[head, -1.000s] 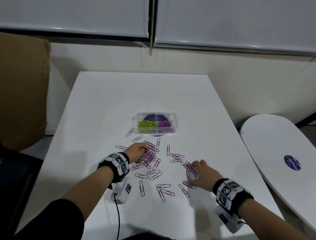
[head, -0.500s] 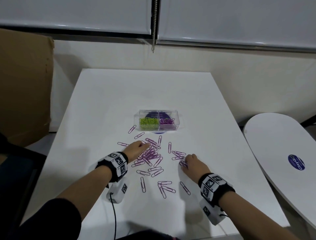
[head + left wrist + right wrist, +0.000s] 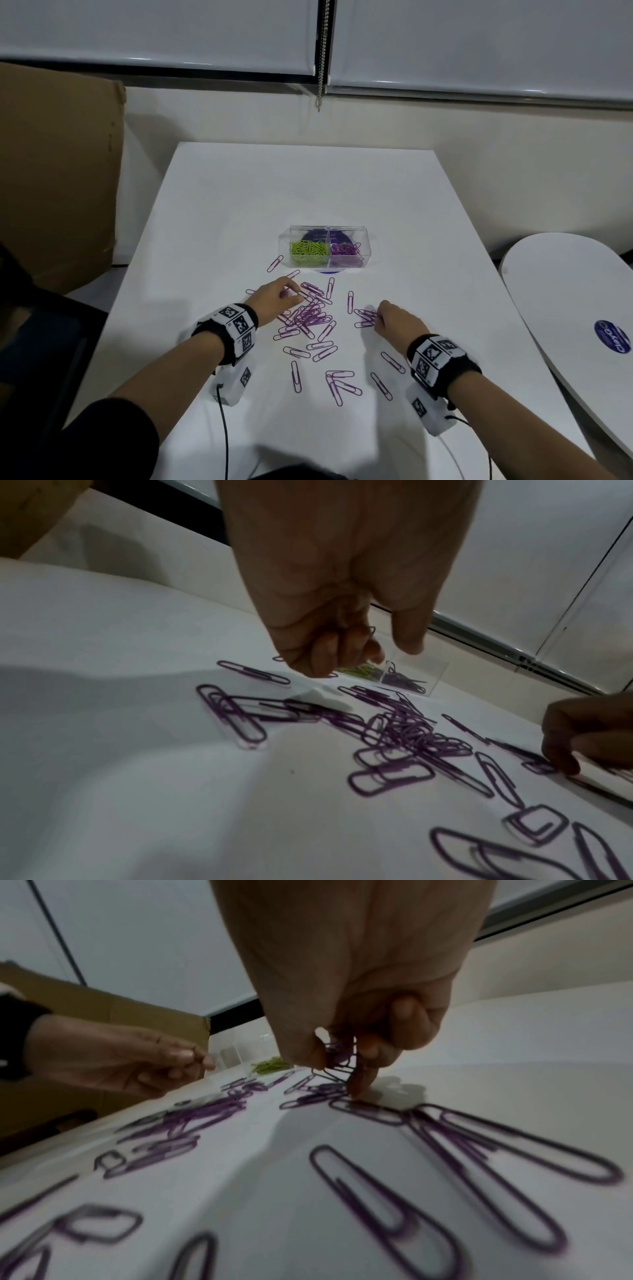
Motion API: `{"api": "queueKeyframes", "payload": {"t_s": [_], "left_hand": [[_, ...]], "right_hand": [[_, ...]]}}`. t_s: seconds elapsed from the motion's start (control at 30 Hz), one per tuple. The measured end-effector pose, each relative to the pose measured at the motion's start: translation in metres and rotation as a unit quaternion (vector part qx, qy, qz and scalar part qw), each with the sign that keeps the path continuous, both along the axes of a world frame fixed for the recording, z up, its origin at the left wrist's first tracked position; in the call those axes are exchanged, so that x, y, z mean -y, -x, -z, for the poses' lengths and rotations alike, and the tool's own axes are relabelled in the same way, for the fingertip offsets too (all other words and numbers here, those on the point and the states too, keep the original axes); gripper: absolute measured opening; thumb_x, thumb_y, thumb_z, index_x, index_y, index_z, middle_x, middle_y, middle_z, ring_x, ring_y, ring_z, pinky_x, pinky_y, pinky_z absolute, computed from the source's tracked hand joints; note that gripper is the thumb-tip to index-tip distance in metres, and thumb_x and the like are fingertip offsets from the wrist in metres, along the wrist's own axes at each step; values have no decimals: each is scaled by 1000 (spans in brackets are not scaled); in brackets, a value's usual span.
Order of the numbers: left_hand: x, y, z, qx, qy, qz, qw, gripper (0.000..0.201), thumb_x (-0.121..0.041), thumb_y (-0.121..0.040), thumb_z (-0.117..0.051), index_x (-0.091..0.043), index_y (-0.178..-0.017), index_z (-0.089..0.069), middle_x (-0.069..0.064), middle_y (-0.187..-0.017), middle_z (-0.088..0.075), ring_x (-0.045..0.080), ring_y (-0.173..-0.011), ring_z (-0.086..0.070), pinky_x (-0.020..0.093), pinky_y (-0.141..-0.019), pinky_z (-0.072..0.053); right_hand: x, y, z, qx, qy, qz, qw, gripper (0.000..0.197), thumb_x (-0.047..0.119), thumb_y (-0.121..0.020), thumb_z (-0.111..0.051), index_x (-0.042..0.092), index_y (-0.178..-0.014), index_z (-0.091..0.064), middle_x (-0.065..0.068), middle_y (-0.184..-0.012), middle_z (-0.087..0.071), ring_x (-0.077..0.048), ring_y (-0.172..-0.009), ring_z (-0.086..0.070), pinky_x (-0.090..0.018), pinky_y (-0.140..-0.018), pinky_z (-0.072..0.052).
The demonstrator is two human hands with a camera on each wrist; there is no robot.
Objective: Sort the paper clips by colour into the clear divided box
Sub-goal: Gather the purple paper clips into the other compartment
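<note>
A clear divided box [image 3: 363,240] stands mid-table, with green clips [image 3: 307,253] in its left compartment and purple clips [image 3: 345,254] in its right. Several loose purple paper clips [image 3: 310,317] lie heaped and scattered in front of it. My left hand [image 3: 294,296] hovers at the heap's far left edge, fingers curled, pinching a purple clip [image 3: 371,631]. My right hand [image 3: 378,317] is at a small cluster to the right, gripping a bunch of purple clips [image 3: 337,1053], while one fingertip [image 3: 358,1093] presses a clip on the table.
The white table [image 3: 308,192] ends just behind my wrists. A brown cardboard box [image 3: 58,178] stands off its left side and a round white tabletop [image 3: 565,308] off its right. Cables trail from both wrist units over the near edge.
My right hand has moved left and away from me, sweeping clips together and gathering them into its fingers. My left hand has shifted slightly toward the heap's far edge.
</note>
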State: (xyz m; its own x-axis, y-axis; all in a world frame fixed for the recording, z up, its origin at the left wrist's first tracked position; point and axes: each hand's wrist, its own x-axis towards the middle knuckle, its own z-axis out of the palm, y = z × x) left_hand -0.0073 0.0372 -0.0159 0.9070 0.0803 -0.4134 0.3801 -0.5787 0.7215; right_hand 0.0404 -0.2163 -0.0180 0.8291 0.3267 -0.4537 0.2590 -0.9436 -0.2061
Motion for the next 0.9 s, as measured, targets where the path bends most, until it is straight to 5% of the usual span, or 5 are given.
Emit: {"api": "queueKeyframes", "payload": {"t_s": [0.17,0.3,0.5,0.63,0.9], "left_hand": [[5,-3,-8,-17,-182,172,968,83,-49,-75,-69,-26,-143,-27,4,-138,-35,21,-122,-47,34,-100,-43],[20,-15,-3,-18,-273,276,921,106,-56,-68,-72,-23,-149,-12,2,-151,-20,24,-132,-40,38,-110,-38],[27,-25,4,2,-325,289,901,81,-49,-73,-69,-15,-138,-34,7,-135,-37,25,-118,-49,36,-97,-44],[25,-27,2,11,-304,286,908,56,-40,-81,-66,-15,-126,-45,6,-125,-46,25,-110,-54,34,-89,-45],[28,-32,3,-15,-284,291,914,35,-30,-89,-58,-14,-119,-51,7,-122,-56,24,-111,-55,33,-90,-44]], "right_hand": [[-3,-14,-10,-21,-78,25,996,24,18,-97,-34,6,-115,-45,-15,-97,-64,-28,-84,-58,-31,-72,-40],[-14,-24,-11,-100,-161,78,979,30,6,-97,-28,9,-122,-44,2,-68,-52,-16,-61,-51,-20,-53,-36],[-6,-29,-14,-90,-134,100,982,8,18,-96,-37,12,-99,-42,-6,-82,-53,-21,-69,-46,-27,-63,-36],[2,-21,-14,-71,6,-10,997,42,42,-89,-52,12,-118,-44,-10,-112,-59,-27,-100,-58,-32,-81,-42],[-15,-19,-3,-80,24,-23,996,35,31,-90,-55,8,-116,-49,-12,-120,-58,-28,-109,-56,-27,-78,-36]]}}
